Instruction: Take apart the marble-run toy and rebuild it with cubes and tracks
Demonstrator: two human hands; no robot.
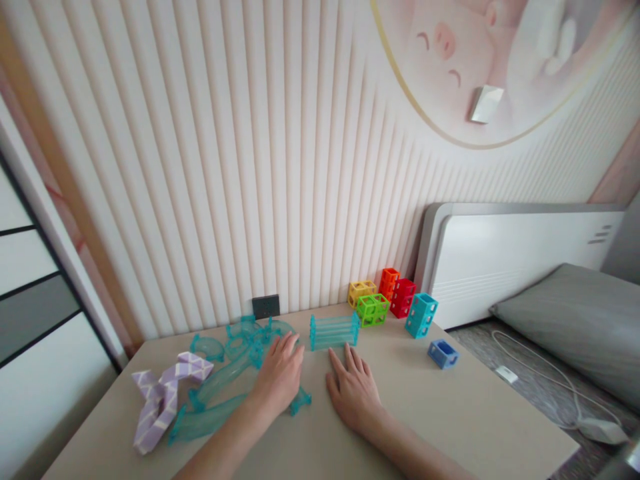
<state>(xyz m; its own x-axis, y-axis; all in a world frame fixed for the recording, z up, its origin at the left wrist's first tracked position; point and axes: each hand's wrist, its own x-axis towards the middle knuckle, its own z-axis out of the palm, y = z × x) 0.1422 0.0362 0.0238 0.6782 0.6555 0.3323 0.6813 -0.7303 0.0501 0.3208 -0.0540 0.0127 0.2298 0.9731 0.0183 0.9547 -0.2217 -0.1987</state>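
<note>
My left hand (pixel 281 368) hovers over or rests on a loose pile of clear teal tube pieces (pixel 245 341), fingers stretched forward and slightly apart. Its fingertips are beside a curved teal tube, and the palm side is hidden. My right hand (pixel 355 392) lies flat on the table with its fingers spread and nothing in it. Just beyond its fingertips, several straight teal tubes (pixel 334 331) lie side by side in a neat row. Longer teal tubes (pixel 210 420) lie to the left, partly behind my left forearm.
A purple-and-white folding snake puzzle (pixel 163 400) lies on the table's left (pixel 110 417). Along the back right stand yellow (pixel 361 292), green (pixel 373 310), orange (pixel 389 283), red (pixel 403 298) and turquoise (pixel 421 315) block frames. A blue block (pixel 443 354) sits nearer. A black socket (pixel 266 306) is on the wall.
</note>
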